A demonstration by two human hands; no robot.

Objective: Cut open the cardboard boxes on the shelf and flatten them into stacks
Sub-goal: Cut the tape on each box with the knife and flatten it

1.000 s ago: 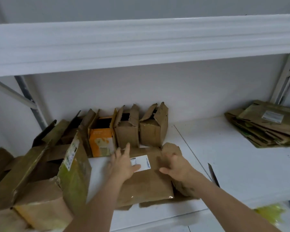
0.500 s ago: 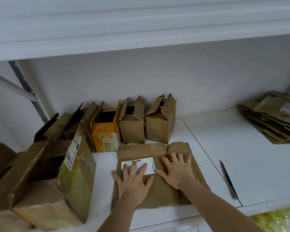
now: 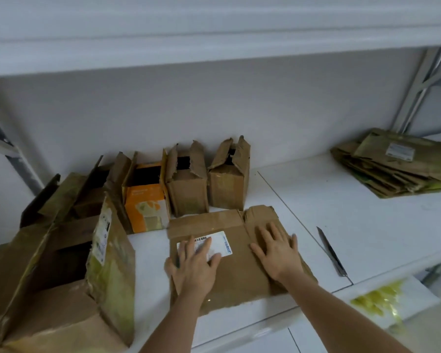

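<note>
A plain white wall [image 3: 239,110] backs the white shelf [image 3: 367,220]; an upper shelf board [image 3: 214,34] spans overhead, with grey metal uprights [image 3: 415,87] far right.

Left grip [image 3: 194,266], right grip [image 3: 275,253] flat, fingers spread

Flattened box [image 3: 239,261] lies before upright boxes [image 3: 209,184], knife [image 3: 331,252] right.

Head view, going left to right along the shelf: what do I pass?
Large open box → orange box → two small brown boxes → flattened box under left hand and right hand → knife → flat stack.
</note>
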